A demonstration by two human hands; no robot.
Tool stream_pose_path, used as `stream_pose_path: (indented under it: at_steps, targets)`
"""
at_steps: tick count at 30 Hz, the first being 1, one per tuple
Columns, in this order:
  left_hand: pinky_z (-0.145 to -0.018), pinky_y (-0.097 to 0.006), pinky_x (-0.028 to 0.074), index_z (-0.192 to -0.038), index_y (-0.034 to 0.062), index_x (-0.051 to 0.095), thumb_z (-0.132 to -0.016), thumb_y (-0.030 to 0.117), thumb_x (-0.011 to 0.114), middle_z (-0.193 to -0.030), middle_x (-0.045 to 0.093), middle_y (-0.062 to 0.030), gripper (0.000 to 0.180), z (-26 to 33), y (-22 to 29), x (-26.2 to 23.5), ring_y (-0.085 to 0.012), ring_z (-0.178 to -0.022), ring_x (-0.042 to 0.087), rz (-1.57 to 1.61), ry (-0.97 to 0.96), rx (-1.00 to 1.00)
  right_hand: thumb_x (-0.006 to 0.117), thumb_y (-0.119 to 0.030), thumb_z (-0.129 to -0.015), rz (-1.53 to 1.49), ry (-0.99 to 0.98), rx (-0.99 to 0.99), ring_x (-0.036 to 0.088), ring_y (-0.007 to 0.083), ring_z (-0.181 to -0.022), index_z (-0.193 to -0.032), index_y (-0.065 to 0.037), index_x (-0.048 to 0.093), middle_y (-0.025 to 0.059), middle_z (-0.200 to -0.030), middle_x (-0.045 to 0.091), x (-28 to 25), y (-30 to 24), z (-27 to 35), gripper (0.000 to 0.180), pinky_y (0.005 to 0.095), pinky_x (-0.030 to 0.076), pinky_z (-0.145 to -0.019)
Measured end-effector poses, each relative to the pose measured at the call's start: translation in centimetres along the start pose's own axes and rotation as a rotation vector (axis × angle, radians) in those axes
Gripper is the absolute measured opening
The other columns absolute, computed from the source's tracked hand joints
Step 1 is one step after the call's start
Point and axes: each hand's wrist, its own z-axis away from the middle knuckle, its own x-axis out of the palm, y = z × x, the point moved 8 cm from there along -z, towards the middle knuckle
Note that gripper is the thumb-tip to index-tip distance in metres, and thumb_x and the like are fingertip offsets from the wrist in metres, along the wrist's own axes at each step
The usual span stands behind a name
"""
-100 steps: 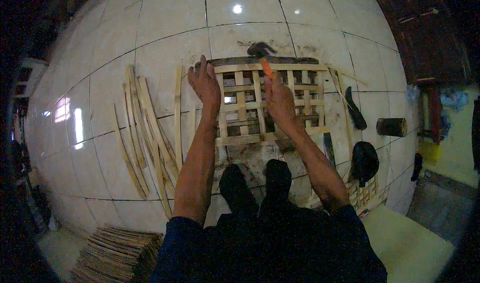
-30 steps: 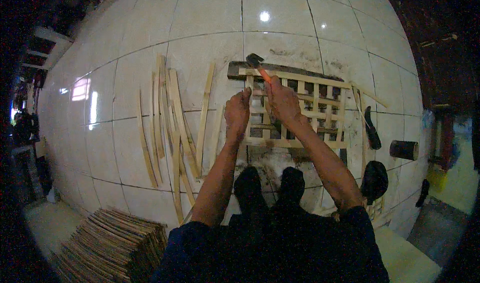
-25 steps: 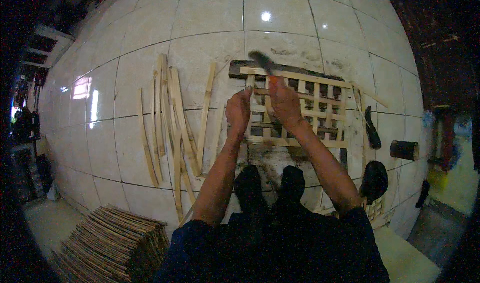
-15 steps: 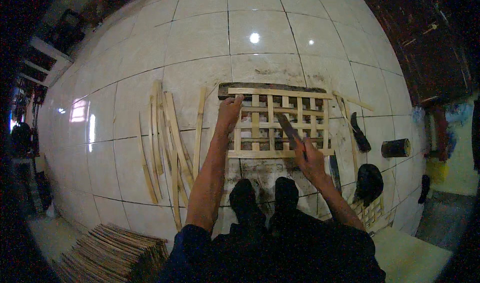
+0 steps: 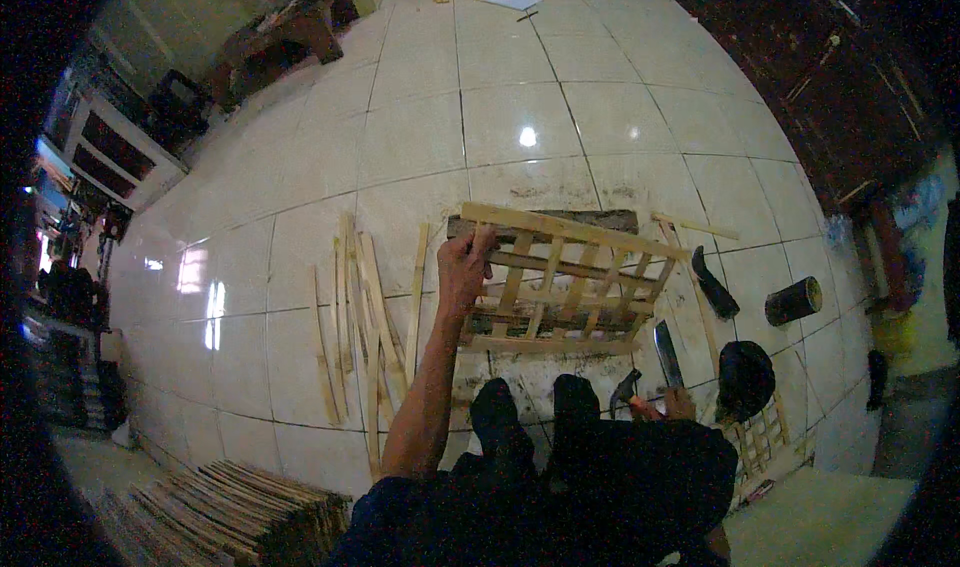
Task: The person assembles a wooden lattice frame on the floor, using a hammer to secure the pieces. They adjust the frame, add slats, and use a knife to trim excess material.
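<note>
My left hand (image 5: pixel 466 259) is closed on the upper left corner of a lattice (image 5: pixel 570 279) of pale, crossed bamboo strips. The lattice is tilted, its top strip raised at an angle over a dark wooden board (image 5: pixel 615 221). Low on the right, beside my knee, my right hand (image 5: pixel 655 409) is mostly hidden by my dark-clothed leg. It is close to a hammer (image 5: pixel 627 385) with a dark head and to a knife (image 5: pixel 667 352) with a long dark blade. Whether its fingers grip either tool cannot be made out.
Loose bamboo strips (image 5: pixel 345 327) lie to the left on the tiled floor (image 5: pixel 420 117). A big stack of strips (image 5: pixel 240 507) is at lower left. On the right are a dark curved piece (image 5: pixel 713 285), a bamboo section (image 5: pixel 793 302), a black rounded object (image 5: pixel 746 380) and another lattice (image 5: pixel 765 437).
My right hand has moved from over the lattice down to the floor by my knee, taking the hammer along. The lattice, flat before, is now tilted in my left hand. The view has shifted.
</note>
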Motion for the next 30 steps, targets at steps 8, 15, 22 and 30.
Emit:
stream_pose_path:
  at_steps: [8,15,22,30]
  targets:
    - [-0.042,-0.027,0.039,-0.079,-0.0009,0.065,-0.094,0.029,0.054,-0.059,0.056,-0.0026,0.036,4.6,10.0,2.9,-0.0089,-0.047,0.048,-0.139,-0.231,0.214,0.068,-0.020,-0.082,-0.444,0.390,-0.511,0.054,0.0318,-0.105,-0.111,0.000,0.057,0.0173,-0.110,0.053,-25.3,-18.3,-11.4,0.037,0.0376,0.043,-0.092]
    - [-0.043,-0.026,0.038,-0.081,-0.0003,0.065,-0.094,0.029,0.055,-0.059,0.055,-0.0021,0.034,7.2,11.7,2.1,-0.0089,-0.048,0.048,-0.141,-0.294,0.271,0.068,-0.030,-0.083,-0.888,-0.159,-0.531,0.060,0.0153,-0.086,-0.100,0.000,0.065,0.0072,-0.095,0.064,-24.5,-25.6,-14.2,0.034,0.0316,0.048,-0.079]
    - [-0.043,-0.025,0.038,-0.083,0.0000,0.066,-0.094,0.029,0.056,-0.060,0.056,-0.0019,0.032,7.9,11.9,1.8,-0.0080,-0.048,0.048,-0.105,-0.245,0.239,0.063,-0.018,-0.088,-0.535,0.541,-0.753,0.061,0.0138,-0.076,-0.090,-0.001,0.066,0.0056,-0.084,0.064,-25.9,-25.9,-11.5,0.018,0.0299,0.049,-0.068]
    - [-0.045,-0.023,0.038,-0.087,0.0005,0.067,-0.094,0.028,0.056,-0.062,0.056,-0.0006,0.030,8.1,12.8,1.1,-0.0068,-0.050,0.046,-0.007,-0.178,0.156,0.055,-0.020,-0.094,-1.169,0.313,-0.354,0.056,0.0103,-0.068,-0.089,-0.003,0.055,0.0026,-0.076,0.057,-26.3,-21.2,-14.1,0.018,0.0284,0.049,-0.061]
